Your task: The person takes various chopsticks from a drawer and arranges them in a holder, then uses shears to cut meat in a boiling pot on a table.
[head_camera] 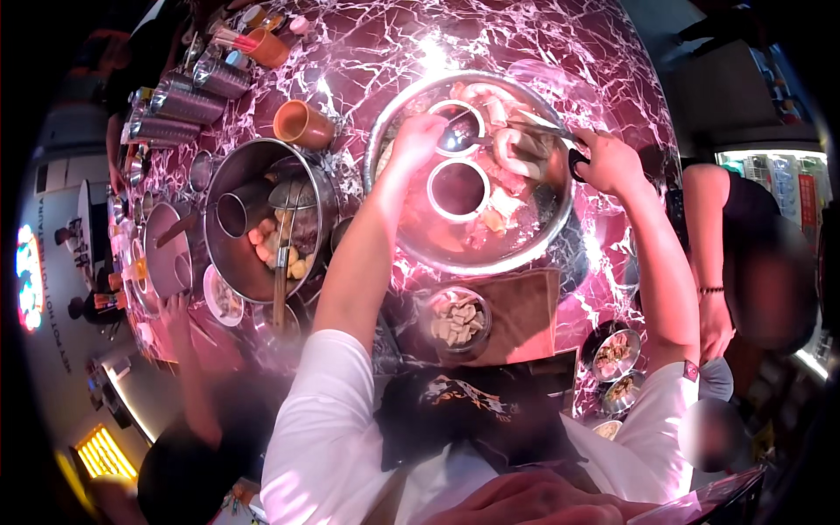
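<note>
My left hand (420, 139) is closed over a large round metal basin (387, 243), beside the upper of two pale-rimmed round cups (453, 104) holding dark liquid. A thin metal utensil (464, 117), its kind unclear, extends from its fingers. Gripped in my right hand (607, 161) at the basin's right rim are black-handled scissors (554, 130), pointing left over the food. Thick pale curled pieces, looking like intestine (518, 152), lie near the blades. Other meat-like chunks (504, 205) sit around the lower cup (459, 190). Glare blurs the contents.
A deep steel pot (216, 262) with a wood-handled skimmer (281, 275) stands left. An orange cup (303, 125) is behind it. Nearer me, a bowl of cut pieces (457, 321) rests on a brown cloth (525, 315). Small bowls (617, 354) stand right. People are on both sides.
</note>
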A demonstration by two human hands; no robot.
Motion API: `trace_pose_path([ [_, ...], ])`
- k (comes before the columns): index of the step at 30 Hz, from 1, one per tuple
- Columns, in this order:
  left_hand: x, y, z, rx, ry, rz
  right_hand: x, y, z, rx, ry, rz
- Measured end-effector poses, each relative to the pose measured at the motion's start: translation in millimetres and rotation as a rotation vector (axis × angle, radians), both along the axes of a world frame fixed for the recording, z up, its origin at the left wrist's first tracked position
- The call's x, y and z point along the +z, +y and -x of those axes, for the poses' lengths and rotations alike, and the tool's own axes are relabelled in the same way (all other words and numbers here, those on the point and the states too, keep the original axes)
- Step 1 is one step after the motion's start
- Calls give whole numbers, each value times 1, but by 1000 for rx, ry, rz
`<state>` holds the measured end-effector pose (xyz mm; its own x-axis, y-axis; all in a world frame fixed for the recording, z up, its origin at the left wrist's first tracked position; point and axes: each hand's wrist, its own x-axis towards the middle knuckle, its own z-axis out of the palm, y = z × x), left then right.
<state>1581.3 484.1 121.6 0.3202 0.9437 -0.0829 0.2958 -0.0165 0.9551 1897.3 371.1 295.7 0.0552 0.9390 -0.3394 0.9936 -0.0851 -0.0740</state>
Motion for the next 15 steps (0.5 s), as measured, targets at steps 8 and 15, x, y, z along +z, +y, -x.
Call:
trace_pose_path([
  [8, 73, 17, 7, -166, 649, -345, -28, 4, -5, -105, 285, 49],
  [15, 33, 27, -10, -203, 539, -439, -30, -4, 7, 25, 74, -90],
])
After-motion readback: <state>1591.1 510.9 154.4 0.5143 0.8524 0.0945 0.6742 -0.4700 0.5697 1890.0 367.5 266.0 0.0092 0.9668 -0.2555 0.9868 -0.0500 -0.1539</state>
